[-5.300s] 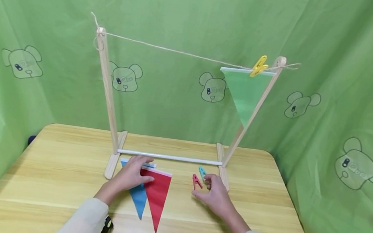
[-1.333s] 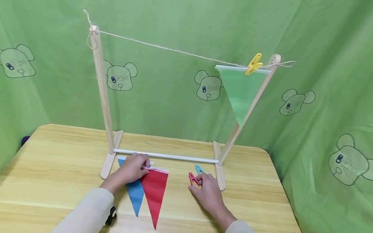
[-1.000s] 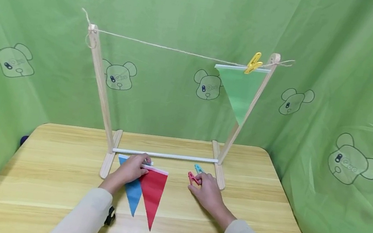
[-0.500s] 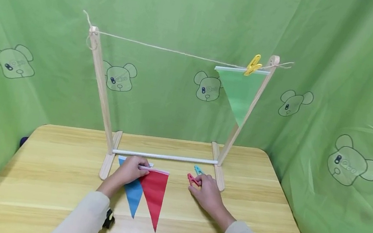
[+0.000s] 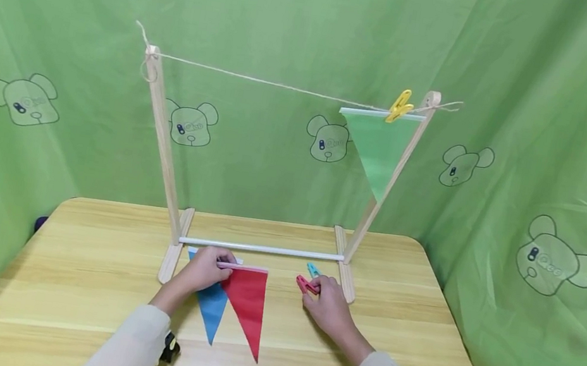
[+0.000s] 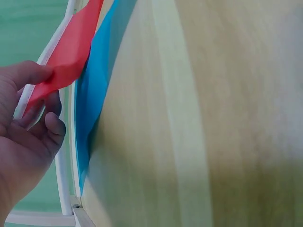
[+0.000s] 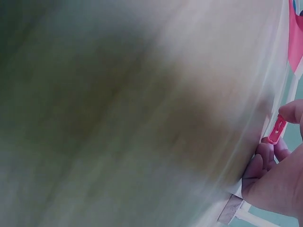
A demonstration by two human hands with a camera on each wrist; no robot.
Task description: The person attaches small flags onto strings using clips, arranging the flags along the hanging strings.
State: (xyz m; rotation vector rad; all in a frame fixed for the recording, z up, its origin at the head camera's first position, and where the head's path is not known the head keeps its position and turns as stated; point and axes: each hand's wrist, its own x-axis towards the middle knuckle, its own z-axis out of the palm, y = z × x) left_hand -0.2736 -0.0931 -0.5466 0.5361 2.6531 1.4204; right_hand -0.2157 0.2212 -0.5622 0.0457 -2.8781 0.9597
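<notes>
In the head view my left hand (image 5: 203, 270) pinches the white-edged top of a red triangular flag (image 5: 250, 304) near its left corner. The left wrist view shows thumb and fingers gripping the red flag (image 6: 66, 59), lifted off the blue one (image 6: 97, 80). Partly beneath it, the blue flag (image 5: 211, 308) lies on the table. My right hand (image 5: 332, 309) holds a red clothespin (image 5: 306, 285) between thumb and fingers; the right wrist view shows this clothespin (image 7: 277, 130) too. A teal clothespin (image 5: 313, 270) lies just behind that hand.
A wooden stand with a white crossbar (image 5: 260, 248) rises at the table's (image 5: 81, 284) back. String (image 5: 258, 80) spans its posts; a yellow clothespin (image 5: 400, 106) holds a green flag (image 5: 382, 149) at the right end. Green curtains (image 5: 296, 17) surround the table.
My left hand, resting over the flags earlier, now pinches the red one, whose tip has swung right. My right hand has shifted from beside the teal clothespin and taken hold of the red clothespin.
</notes>
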